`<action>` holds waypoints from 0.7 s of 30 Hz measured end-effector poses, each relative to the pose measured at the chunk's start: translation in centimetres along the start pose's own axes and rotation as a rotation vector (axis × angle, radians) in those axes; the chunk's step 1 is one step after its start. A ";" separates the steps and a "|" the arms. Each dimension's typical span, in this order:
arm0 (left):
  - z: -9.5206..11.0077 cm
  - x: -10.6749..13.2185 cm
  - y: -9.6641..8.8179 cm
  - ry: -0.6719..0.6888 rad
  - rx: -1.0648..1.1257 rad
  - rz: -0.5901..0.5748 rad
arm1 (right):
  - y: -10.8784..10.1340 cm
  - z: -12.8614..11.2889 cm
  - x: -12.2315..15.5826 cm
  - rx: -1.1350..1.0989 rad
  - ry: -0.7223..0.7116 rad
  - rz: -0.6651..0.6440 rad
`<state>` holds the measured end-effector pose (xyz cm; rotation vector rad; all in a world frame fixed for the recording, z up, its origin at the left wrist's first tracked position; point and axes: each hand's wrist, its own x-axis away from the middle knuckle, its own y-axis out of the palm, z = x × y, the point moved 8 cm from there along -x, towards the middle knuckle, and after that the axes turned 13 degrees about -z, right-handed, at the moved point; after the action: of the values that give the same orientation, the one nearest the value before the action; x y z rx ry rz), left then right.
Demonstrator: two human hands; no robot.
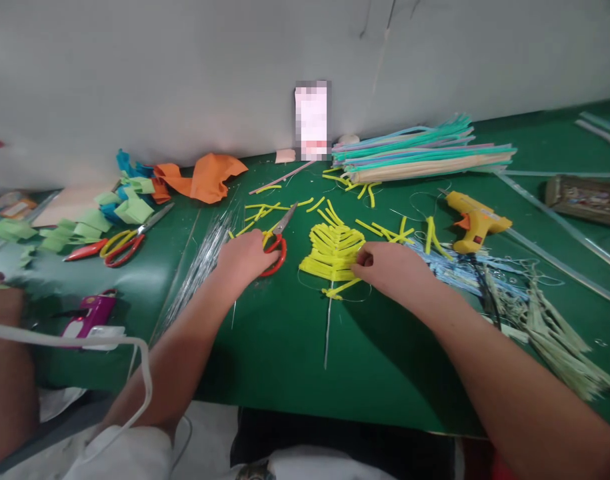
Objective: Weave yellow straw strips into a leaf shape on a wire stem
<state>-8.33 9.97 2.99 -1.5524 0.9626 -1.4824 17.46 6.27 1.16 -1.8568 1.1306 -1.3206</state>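
In the middle of the green table lies a yellow leaf shape point(332, 253) made of pipe-cleaner pieces, with a thin wire stem pointing toward me. My right hand point(392, 267) pinches the leaf's right edge, its fingertips partly hidden. Left of the leaf, my left hand point(242, 259) is closed over the handles of a pair of scissors point(283, 230). Their blades point away to the upper right, and one red loop shows beside my fingers. Short yellow pipe-cleaner pieces point(265, 210) lie scattered behind both hands.
A pipe-cleaner bundle point(419, 153) lies at the back. On the right are a yellow glue gun point(477, 220) and blue strands point(459, 273). Thin wires point(199, 267), other scissors point(127, 243), orange paper point(215, 177) and a purple device point(92, 313) are leftward. Another person's arm point(7, 367) shows far left.
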 end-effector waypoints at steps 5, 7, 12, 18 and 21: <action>0.6 1.2 -1.0 0.133 0.132 0.186 | -0.2 0.6 -0.4 -0.199 -0.022 0.050; 1.3 2.5 -1.5 0.234 0.249 0.367 | -0.1 1.0 -0.7 -0.361 -0.044 0.046; 5.1 6.7 -1.1 0.746 0.460 0.618 | 1.1 1.1 -1.3 -0.886 -0.112 -0.027; 10.0 8.8 1.0 1.052 0.246 0.580 | 1.8 0.6 -1.5 -1.053 -0.151 -0.077; 10.7 8.0 1.8 1.018 0.236 0.509 | 1.8 0.5 -1.5 -1.110 -0.152 -0.092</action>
<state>2.67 2.25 4.45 -0.2486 1.5101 -1.8907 17.20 6.75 -1.18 -2.7021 1.9237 -0.5369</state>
